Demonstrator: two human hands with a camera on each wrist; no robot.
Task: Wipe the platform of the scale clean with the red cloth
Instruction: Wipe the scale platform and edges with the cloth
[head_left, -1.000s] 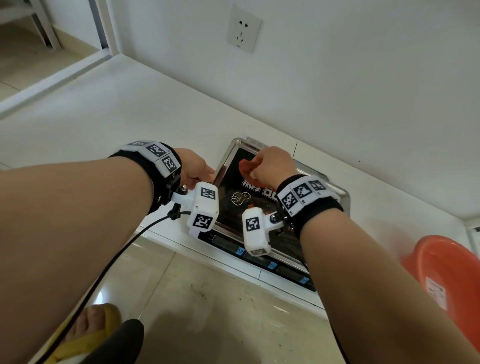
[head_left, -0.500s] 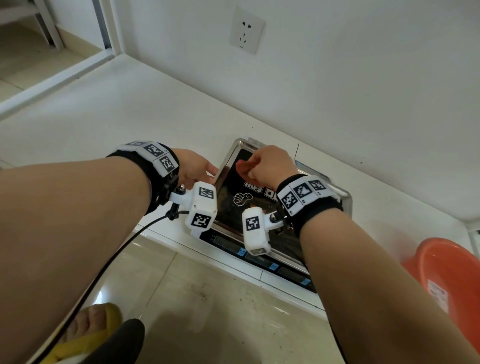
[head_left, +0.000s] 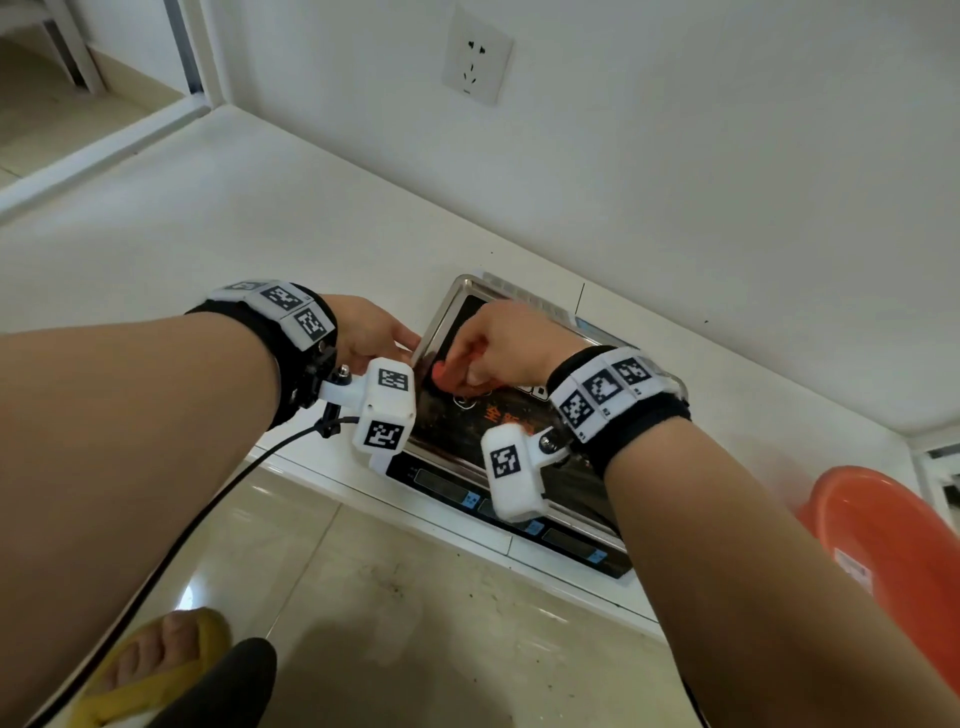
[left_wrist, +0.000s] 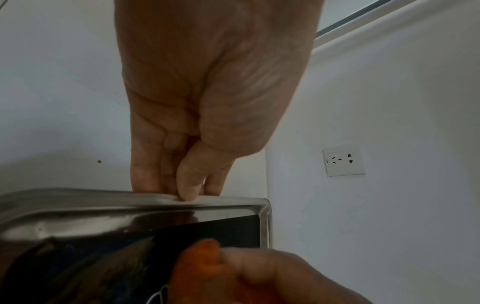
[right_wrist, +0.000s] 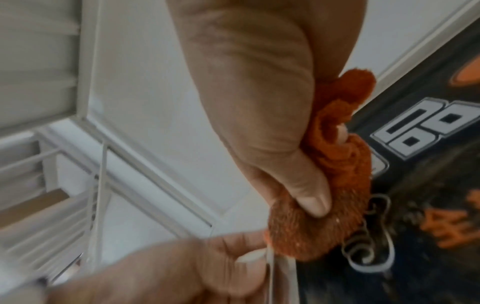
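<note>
The scale's steel platform (head_left: 457, 431) has a dark printed face and lies on the white counter by the wall. My left hand (head_left: 374, 332) pinches its left rim (left_wrist: 103, 197), thumb on top and fingers down the outside (left_wrist: 182, 185). My right hand (head_left: 506, 345) grips the bunched red cloth (head_left: 444, 371) and presses it on the platform just inside that left rim. In the right wrist view my right thumb holds the cloth (right_wrist: 298, 232) down on the printed face (right_wrist: 415, 205), close to my left thumb (right_wrist: 233, 265). My right hand hides most of the cloth in the head view.
The scale's display panel (head_left: 498, 504) faces me at the counter's front edge. An orange plastic basin (head_left: 893, 561) stands at the right. A wall socket (head_left: 475, 60) is above the scale. Bare counter (head_left: 208, 234) stretches to the left. A cable (head_left: 208, 509) hangs from my left wrist.
My right hand has slid the red cloth left and a little nearer, up to the platform's left rim. My left hand has stayed on the rim.
</note>
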